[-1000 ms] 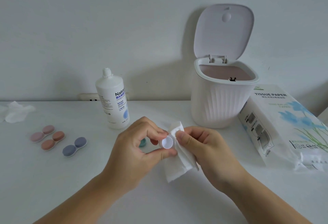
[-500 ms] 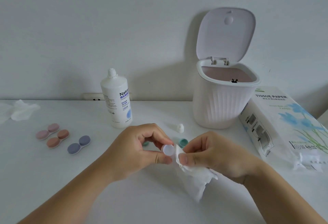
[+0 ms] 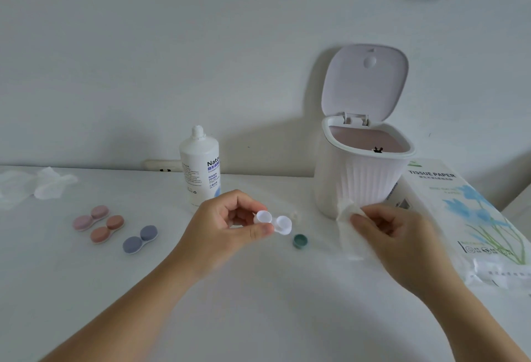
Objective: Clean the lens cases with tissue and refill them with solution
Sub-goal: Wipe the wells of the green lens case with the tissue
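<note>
At frame centre, our left hand (image 3: 230,226) pinched the open translucent white lens case (image 3: 274,222) above the tabletop (image 3: 258,304); our right hand (image 3: 399,235) gripped a crumpled white tissue (image 3: 349,226) beside the open white ribbed bin (image 3: 359,178). Wiping seemed finished; binning the tissue likely came next, then refilling.

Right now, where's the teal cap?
Head view: the teal cap lies on the table, centre, just below-right of the open case in the left hand, left of the tissue.
</note>
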The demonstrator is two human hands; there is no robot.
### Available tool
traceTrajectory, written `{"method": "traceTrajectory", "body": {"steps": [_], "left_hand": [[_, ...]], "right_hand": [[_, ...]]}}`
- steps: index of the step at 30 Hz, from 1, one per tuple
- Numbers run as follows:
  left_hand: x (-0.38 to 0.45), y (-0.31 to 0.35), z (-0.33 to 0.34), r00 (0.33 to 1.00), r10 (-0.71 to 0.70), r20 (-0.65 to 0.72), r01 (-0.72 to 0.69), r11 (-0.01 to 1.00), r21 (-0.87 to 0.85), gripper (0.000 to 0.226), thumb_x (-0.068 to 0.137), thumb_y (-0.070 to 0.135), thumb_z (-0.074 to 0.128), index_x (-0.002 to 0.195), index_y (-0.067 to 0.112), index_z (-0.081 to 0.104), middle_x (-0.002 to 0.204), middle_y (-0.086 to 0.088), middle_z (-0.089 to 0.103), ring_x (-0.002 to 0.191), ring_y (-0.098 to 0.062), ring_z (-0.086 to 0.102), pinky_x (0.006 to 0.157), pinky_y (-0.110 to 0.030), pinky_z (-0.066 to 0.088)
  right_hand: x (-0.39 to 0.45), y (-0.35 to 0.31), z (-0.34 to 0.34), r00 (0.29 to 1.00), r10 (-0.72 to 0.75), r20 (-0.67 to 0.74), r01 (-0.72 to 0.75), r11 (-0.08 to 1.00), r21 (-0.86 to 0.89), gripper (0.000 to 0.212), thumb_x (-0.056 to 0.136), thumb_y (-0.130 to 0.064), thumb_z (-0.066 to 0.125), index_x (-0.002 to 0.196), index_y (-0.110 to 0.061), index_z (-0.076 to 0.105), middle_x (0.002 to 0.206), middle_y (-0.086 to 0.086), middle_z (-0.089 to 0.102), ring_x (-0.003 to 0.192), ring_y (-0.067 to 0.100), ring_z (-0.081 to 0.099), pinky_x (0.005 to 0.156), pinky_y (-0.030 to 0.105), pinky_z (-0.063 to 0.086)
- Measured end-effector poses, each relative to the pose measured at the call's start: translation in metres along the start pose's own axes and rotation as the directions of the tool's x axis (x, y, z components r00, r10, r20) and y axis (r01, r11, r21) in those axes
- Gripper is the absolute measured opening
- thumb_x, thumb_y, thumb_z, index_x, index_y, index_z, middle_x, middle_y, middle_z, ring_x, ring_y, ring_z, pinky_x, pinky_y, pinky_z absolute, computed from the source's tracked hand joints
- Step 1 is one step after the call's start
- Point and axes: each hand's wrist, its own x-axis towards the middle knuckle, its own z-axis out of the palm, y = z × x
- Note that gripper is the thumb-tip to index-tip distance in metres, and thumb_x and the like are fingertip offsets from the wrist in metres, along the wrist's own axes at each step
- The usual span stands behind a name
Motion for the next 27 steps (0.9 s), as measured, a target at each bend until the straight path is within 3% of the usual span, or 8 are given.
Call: {"method": "traceTrajectory", "body": {"steps": [3, 6, 11, 13, 15, 19, 24, 27], "left_hand": [[0.0, -0.002, 0.001, 1.0, -0.014, 0.004, 0.014, 1.0, -0.003, 0.03, 0.063, 0.038, 0.088, 0.085, 0.022, 0.075, 0.086, -0.008, 0.075, 0.078, -0.015, 0.069, 0.07, -0.026, 0.056], [0.0, -0.004, 0.002, 1.0, -0.02, 0.004, 0.02, 1.0, 0.021, 0.032, 0.063, 0.04, 0.088, 0.086, 0.023, 0.075, 0.087, -0.008, 0.075, 0.079, -0.015, 0.07, 0.074, -0.029, 0.058], [0.001, -0.008, 0.003, 1.0, -0.019, 0.005, 0.018, 0.999, 0.034, 0.031, 0.062, 0.041, 0.088, 0.085, 0.024, 0.075, 0.085, -0.005, 0.075, 0.077, -0.014, 0.069, 0.074, -0.029, 0.057], [0.001, -0.009, 0.004, 1.0, -0.021, -0.006, 0.021, 0.999, 0.035, 0.032, 0.061, 0.042, 0.087, 0.085, 0.025, 0.075, 0.085, -0.008, 0.074, 0.077, -0.014, 0.068, 0.075, -0.03, 0.056], [0.001, -0.009, 0.005, 0.999, -0.022, -0.024, 0.023, 0.999, 0.032, 0.033, 0.059, 0.042, 0.088, 0.085, 0.025, 0.076, 0.088, -0.016, 0.072, 0.076, -0.015, 0.066, 0.074, -0.03, 0.055], [0.002, -0.009, 0.009, 0.997, -0.007, -0.078, 0.009, 1.0, 0.013, 0.03, 0.06, 0.035, 0.088, 0.085, 0.024, 0.076, 0.091, -0.02, 0.071, 0.078, -0.019, 0.064, 0.074, -0.034, 0.054], [0.001, -0.01, 0.012, 0.993, 0.031, -0.111, -0.031, 1.0, 0.0, 0.032, 0.06, 0.043, 0.087, 0.083, 0.023, 0.074, 0.085, -0.004, 0.075, 0.075, -0.015, 0.065, 0.07, -0.029, 0.053], [0.001, -0.012, 0.013, 0.99, 0.052, -0.13, -0.051, 0.999, 0.017, 0.032, 0.062, 0.044, 0.087, 0.083, 0.024, 0.074, 0.086, -0.002, 0.076, 0.08, -0.028, 0.067, 0.074, -0.041, 0.057]], "right_hand": [[-0.007, 0.002, 0.002, 0.966, -0.248, -0.079, 0.197, 0.895, -0.4, 0.019, 0.087, -0.02, 0.068, 0.068, -0.021, 0.064, 0.065, -0.003, 0.057, 0.063, 0.022, 0.056, 0.051, 0.037, 0.048], [-0.013, -0.001, 0.011, 0.985, -0.161, 0.054, 0.163, 0.809, -0.565, 0.008, 0.09, -0.026, 0.058, 0.088, -0.025, 0.066, 0.085, -0.006, 0.063, 0.086, 0.024, 0.06, 0.061, 0.034, 0.049], [-0.012, -0.007, 0.021, 0.977, -0.045, 0.21, 0.181, 0.702, -0.689, 0.04, 0.093, -0.036, 0.048, 0.132, -0.03, 0.043, 0.118, -0.007, 0.055, 0.112, 0.021, 0.053, 0.08, 0.031, 0.045], [-0.01, -0.012, 0.022, 0.965, -0.184, 0.188, 0.26, 0.776, -0.575, 0.049, 0.089, -0.037, 0.055, 0.137, -0.03, 0.047, 0.121, -0.009, 0.055, 0.112, 0.019, 0.053, 0.081, 0.029, 0.045], [-0.006, -0.022, 0.023, 0.946, -0.267, 0.182, 0.31, 0.909, -0.278, 0.049, 0.084, -0.046, 0.056, 0.131, -0.034, 0.057, 0.114, -0.021, 0.058, 0.107, 0.006, 0.055, 0.082, 0.025, 0.047], [0.009, -0.038, 0.039, 0.889, -0.208, 0.407, 0.097, 0.956, 0.276, 0.041, 0.077, -0.058, 0.067, 0.116, -0.044, 0.066, 0.1, -0.02, 0.068, 0.091, 0.005, 0.068, 0.084, 0.024, 0.055], [0.018, -0.036, 0.056, 0.886, -0.182, 0.425, -0.041, 0.885, 0.465, 0.015, 0.083, -0.029, 0.08, 0.098, -0.031, 0.077, 0.081, -0.004, 0.073, 0.07, 0.007, 0.066, 0.072, 0.024, 0.053], [0.016, -0.03, 0.059, 0.872, -0.216, 0.439, -0.061, 0.843, 0.535, 0.008, 0.086, -0.024, 0.079, 0.093, -0.026, 0.078, 0.079, -0.007, 0.074, 0.069, 0.004, 0.065, 0.069, 0.016, 0.049]]}}
